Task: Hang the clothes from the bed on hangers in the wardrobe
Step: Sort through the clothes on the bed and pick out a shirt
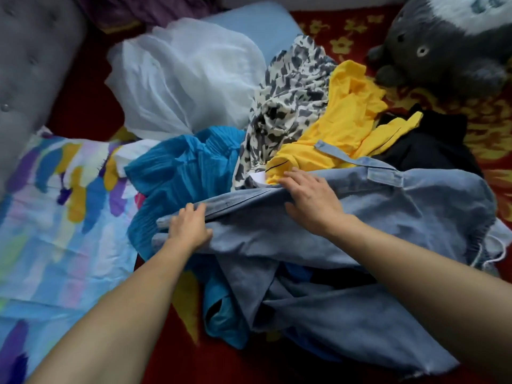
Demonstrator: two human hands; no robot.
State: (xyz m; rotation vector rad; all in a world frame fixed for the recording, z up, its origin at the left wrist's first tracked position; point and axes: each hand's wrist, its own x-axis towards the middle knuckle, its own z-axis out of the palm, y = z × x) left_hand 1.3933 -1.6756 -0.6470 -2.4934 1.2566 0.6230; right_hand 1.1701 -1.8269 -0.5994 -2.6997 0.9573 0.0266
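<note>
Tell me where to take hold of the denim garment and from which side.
Grip the denim garment along its long stitched edge, coming from the near side, where the left hand holds it and the right hand rests. That edge lies raised with nothing over it, so it should probably lift free.

Dim, flat indoor light; no hard shadows. White sheer fabric brightest, nearly washed out. Dark shade inside denim garment folds. Whole frame soft, slightly blurred. Wide-angle bending at edges: headboard curved, plush toy smeared.
</note>
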